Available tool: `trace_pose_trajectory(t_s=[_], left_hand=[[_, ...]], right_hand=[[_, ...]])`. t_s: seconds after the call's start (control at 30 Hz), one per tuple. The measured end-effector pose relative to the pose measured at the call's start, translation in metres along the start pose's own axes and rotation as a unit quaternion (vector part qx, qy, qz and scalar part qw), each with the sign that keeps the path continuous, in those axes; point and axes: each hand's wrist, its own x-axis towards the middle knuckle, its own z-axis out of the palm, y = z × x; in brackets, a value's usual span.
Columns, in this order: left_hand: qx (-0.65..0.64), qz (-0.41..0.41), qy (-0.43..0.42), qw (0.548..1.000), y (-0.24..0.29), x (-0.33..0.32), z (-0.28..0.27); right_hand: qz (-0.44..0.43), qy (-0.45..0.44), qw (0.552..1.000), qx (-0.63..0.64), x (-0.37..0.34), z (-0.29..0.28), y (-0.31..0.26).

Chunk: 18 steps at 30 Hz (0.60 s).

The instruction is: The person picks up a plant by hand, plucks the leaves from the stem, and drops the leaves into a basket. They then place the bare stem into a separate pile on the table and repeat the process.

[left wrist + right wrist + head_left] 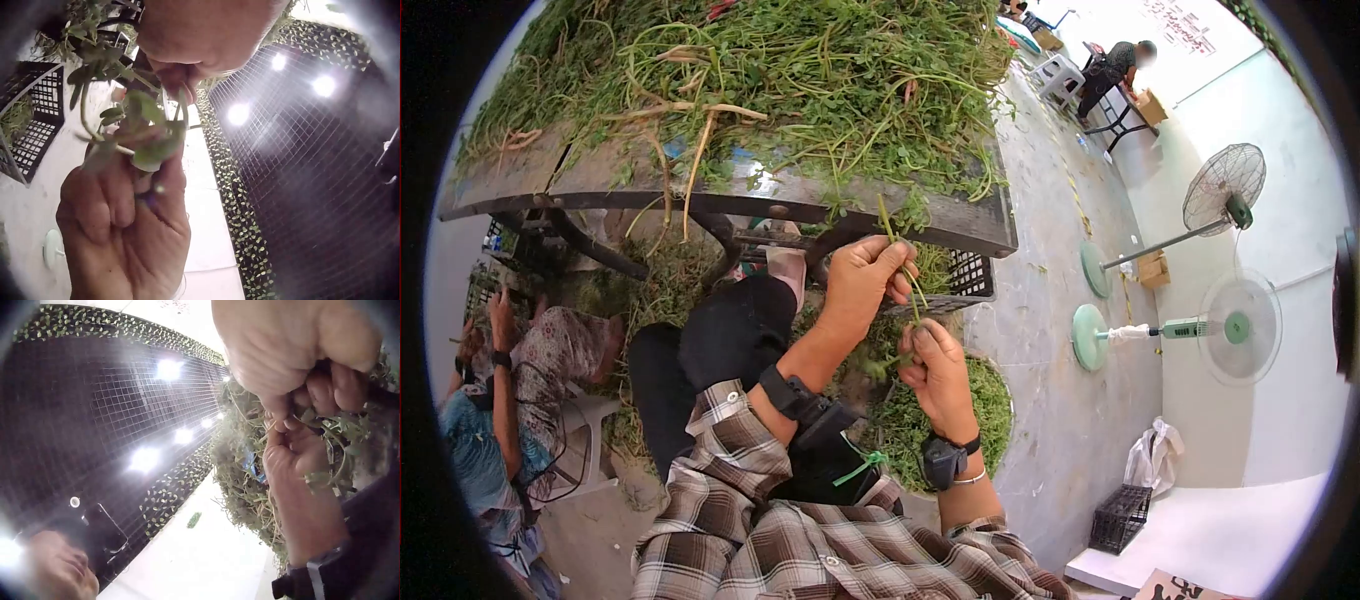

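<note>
Green stem (pixel 917 292) pinched, centre of the frame!
My left hand (pixel 862 285) has fingers pinching it near the bench (pixel 945 215); my right hand (pixel 941 372), lower, pinches too.

Looking forward and down from the head, over left hand (pixel 862 272) and right hand (pixel 940 375); from each wrist, facing up very close, toward gridded ceiling (pixel 119 394); sharing both hands throughout.

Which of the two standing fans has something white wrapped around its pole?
The nearer fan, with the pale green hub; the farther fan has a bare pole.
</note>
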Motion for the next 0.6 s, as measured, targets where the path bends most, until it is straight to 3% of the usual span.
trace_pose_trajectory(t_s=[0.23, 0.37, 0.47, 0.6], left_hand=[[0.013, -0.004, -0.021, 1.0, -0.008, -0.007, 0.01], [0.021, -0.007, -0.017, 1.0, -0.006, -0.008, 0.014], [0.011, 0.021, 0.004, 1.0, -0.003, -0.001, 0.008], [0.01, -0.004, -0.014, 1.0, -0.008, -0.005, 0.008]], right_hand=[[0.024, 0.048, 0.999, -0.003, -0.032, -0.011, 0.01], [0.032, 0.041, 0.998, -0.025, -0.047, -0.017, 0.008], [0.03, 0.021, 0.999, 0.035, -0.057, -0.026, 0.02], [0.047, 0.039, 0.998, 0.009, -0.061, -0.034, 0.02]])
